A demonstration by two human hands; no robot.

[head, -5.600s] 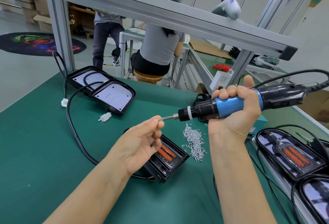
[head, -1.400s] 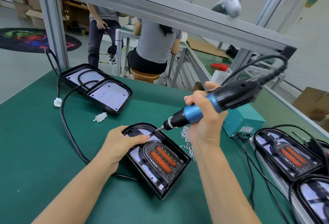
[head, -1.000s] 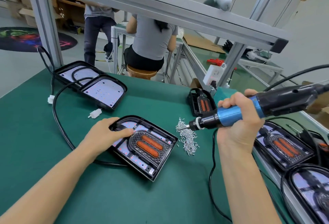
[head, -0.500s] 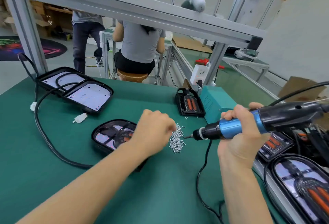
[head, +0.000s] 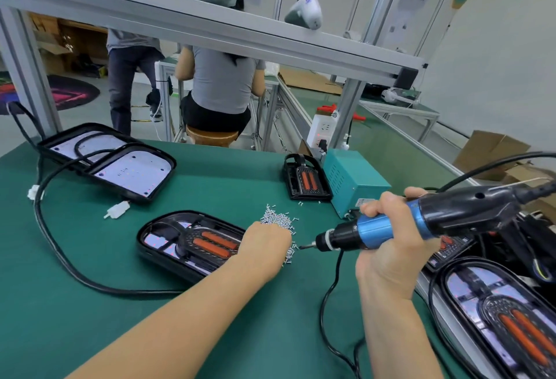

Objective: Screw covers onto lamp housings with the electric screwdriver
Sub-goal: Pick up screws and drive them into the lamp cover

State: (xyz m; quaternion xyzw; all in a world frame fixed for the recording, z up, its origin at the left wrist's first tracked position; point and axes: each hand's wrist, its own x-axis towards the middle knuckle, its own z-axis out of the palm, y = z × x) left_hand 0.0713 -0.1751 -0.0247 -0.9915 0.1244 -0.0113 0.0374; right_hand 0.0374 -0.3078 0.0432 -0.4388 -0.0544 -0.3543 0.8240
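Observation:
A black lamp housing with a clear cover and two orange strips lies on the green mat in front of me. Just right of it is a pile of small silver screws. My left hand is down on that pile, fingers curled into the screws; what it holds is hidden. My right hand grips the blue and black electric screwdriver level above the mat, its bit pointing left at the left hand.
Two open housings with white LED boards and a black cable lie at the left. A small black cover and a teal power box stand behind the screws. More covered lamps line the right edge. Two people work beyond the table.
My left hand left the lamp housing and moved right onto the screw pile. My right hand lifted the screwdriver off the housing and now holds it level to the right.

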